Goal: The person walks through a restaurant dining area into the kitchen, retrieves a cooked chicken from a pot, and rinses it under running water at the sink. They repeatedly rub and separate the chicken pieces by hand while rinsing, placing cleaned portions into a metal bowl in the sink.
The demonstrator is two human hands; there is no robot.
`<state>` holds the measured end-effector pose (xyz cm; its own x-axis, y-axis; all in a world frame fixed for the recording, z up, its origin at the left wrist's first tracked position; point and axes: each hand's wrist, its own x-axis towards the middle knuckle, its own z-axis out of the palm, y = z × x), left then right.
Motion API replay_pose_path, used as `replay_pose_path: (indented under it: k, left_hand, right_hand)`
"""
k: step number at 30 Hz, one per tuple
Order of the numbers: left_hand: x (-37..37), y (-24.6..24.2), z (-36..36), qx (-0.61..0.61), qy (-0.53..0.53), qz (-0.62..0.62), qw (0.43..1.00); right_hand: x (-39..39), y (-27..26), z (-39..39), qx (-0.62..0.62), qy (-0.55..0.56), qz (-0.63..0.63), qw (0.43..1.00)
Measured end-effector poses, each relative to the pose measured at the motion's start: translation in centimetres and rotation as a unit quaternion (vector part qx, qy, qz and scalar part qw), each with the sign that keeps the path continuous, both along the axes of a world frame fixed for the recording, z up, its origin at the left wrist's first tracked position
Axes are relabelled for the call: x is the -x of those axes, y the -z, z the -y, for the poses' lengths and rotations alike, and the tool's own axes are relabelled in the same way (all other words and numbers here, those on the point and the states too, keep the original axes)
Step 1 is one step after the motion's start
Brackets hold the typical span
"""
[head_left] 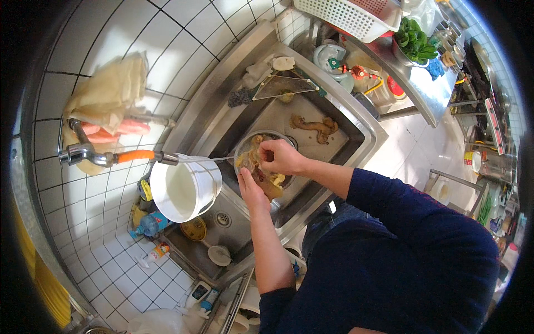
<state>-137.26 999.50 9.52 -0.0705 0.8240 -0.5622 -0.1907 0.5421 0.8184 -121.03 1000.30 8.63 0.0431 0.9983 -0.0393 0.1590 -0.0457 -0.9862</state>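
A round bowl [239, 147] sits in the larger steel sink basin, with wet, yellowish-brown pieces that look like poultry [250, 158] in it. My left hand [253, 190] is at the bowl's near side, fingers extended and palm against a brown, skin-covered poultry piece [270, 188]. Curled over the same meat is my right hand [280, 157]; its fingertips are partly hidden among the pieces. A thin water stream [208, 160] runs from the orange-sleeved faucet [135, 156] into the bowl. Beyond my right hand, a long, bent poultry piece [318, 127] lies on the basin floor.
A white bucket [185, 188] stands between faucet and bowl. The smaller basin [238, 234] holds a yellow round dish [193, 228] and a strainer [219, 255]. A triangular corner rack [285, 87] spans the far sink corner. Bottles [152, 223] stand along the tiled wall; a steel table [429, 92] is at right.
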Motion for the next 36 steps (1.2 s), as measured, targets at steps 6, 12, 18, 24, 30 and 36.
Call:
replay_pose_path:
  k: [6,12,18,24,30,36]
  left_hand:
    - [0.4,0.3,-0.3,-0.001,0.051,0.065,0.997]
    - [0.2,-0.2,-0.4,0.035,0.053,0.059,0.996]
    - [0.5,-0.7,-0.6,0.037,0.065,0.041,0.996]
    - [1.6,0.1,-0.9,0.019,0.099,0.043,0.994]
    - [1.4,-0.5,-0.9,0.057,0.073,0.056,0.994]
    - [1.3,-0.1,-0.9,0.055,0.085,0.048,0.994]
  right_hand:
    - [1.2,-1.2,1.3,-0.058,-0.008,-0.015,0.998]
    - [0.4,-2.4,1.1,-0.093,-0.068,0.098,0.988]
    - [-0.2,-2.5,0.5,-0.07,-0.115,0.086,0.987]
    - [-0.1,-1.5,0.2,-0.157,-0.123,0.165,0.966]
    - [0.5,-0.1,0.5,-0.269,-0.072,0.229,0.933]
    - [0.6,-0.1,0.3,-0.307,-0.089,0.256,0.913]
